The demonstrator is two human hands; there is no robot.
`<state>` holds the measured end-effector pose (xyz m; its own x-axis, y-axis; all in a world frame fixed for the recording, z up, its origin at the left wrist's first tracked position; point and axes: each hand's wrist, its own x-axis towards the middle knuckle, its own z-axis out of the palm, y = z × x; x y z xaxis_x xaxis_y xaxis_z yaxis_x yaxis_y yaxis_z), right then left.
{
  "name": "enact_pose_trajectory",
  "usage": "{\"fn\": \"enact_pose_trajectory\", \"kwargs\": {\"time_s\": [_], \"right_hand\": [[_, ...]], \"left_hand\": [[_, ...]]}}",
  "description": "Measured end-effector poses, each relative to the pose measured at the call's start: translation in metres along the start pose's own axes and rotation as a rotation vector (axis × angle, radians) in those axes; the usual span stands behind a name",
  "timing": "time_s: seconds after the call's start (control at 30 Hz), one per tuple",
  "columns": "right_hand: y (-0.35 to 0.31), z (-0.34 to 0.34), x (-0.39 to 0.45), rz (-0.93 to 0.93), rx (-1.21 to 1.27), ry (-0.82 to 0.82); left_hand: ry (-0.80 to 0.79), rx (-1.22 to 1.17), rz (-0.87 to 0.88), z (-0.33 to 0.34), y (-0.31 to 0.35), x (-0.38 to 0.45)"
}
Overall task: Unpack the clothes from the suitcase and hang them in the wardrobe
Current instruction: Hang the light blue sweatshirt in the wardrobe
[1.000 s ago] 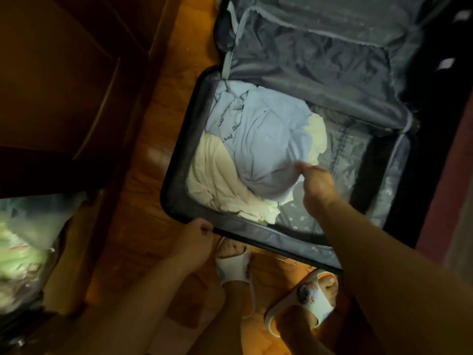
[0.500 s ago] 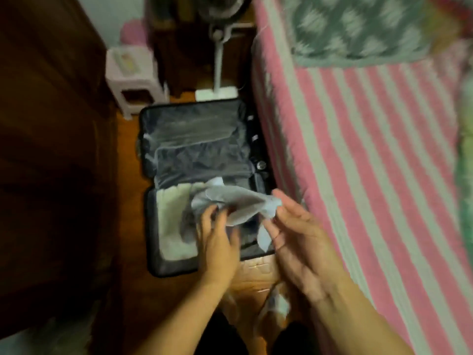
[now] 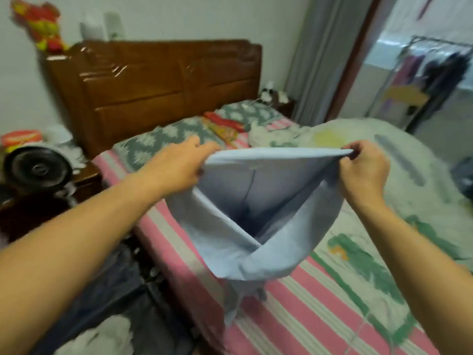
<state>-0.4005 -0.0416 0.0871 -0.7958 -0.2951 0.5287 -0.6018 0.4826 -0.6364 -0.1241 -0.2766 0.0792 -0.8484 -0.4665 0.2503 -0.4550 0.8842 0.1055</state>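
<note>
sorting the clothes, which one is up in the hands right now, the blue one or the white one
The blue garment: the left hand and right hand hold it stretched over the bed. The white garment lies low, by the suitcase.

The left hand (image 3: 179, 163) hides its fingertips behind the blue garment (image 3: 256, 213). Below that hand, the suitcase (image 3: 122, 298) is blurred and cut off by the bottom edge.

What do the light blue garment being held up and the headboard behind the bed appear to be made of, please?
Light blue garment: thin woven fabric, probably cotton, matte; it drapes in soft folds between the left hand and right hand. Headboard: brown wood or wood veneer, glossy; it shows bright reflections and carved panels.
</note>
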Motion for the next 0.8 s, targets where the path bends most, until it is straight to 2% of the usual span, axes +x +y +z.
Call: {"fn": "enact_pose_trajectory", "kwargs": {"time_s": [0.07,0.13,0.2,0.3,0.37,0.4,0.43,0.47,0.53,0.6,0.63,0.67,0.73,0.8], "right_hand": [[0.026,-0.041,0.039,-0.019,-0.106,0.118],[0.047,-0.076,0.064,-0.018,-0.161,0.214],[0.068,-0.106,0.078,0.064,-0.167,0.245],[0.113,-0.126,0.070,0.257,-0.158,0.274],[0.160,-0.117,0.029,0.369,-0.276,0.119],[0.184,-0.106,-0.005,0.432,-0.365,-0.056],[0.207,-0.094,-0.040,0.524,-0.439,-0.252],[0.229,-0.081,-0.077,0.656,-0.483,-0.432],[0.271,-0.059,-0.156,0.880,-0.585,-0.791],[0.301,-0.045,-0.224,1.036,-0.681,-1.160],[0.301,-0.041,-0.249,1.136,-0.660,-1.248],[0.300,-0.036,-0.266,1.194,-0.622,-1.254],[0.296,-0.023,-0.276,1.223,-0.557,-1.202],[0.297,-0.004,-0.269,1.222,-0.470,-1.157]], "left_hand": [[0.136,0.039,-0.092,-0.018,0.025,0.045],[0.268,-0.055,-0.264,-0.020,0.042,0.077],[0.388,-0.218,-0.439,-0.003,0.050,0.098],[0.449,-0.636,-0.714,0.050,0.055,0.121],[0.459,-1.099,-0.917,0.089,0.062,0.127],[0.388,-1.271,-0.958,0.109,0.067,0.124],[0.229,-1.308,-0.889,0.132,0.071,0.119],[0.026,-1.219,-0.715,0.156,0.072,0.109],[-0.480,-0.811,-0.260,0.207,0.069,0.080],[-0.867,-0.409,0.046,0.259,0.065,0.047],[-0.974,-0.302,0.124,0.282,0.066,0.030],[-1.079,-0.249,0.172,0.303,0.069,0.013],[-1.326,-0.254,0.211,0.330,0.082,-0.011],[-1.508,-0.295,0.225,0.347,0.096,-0.020]]}}
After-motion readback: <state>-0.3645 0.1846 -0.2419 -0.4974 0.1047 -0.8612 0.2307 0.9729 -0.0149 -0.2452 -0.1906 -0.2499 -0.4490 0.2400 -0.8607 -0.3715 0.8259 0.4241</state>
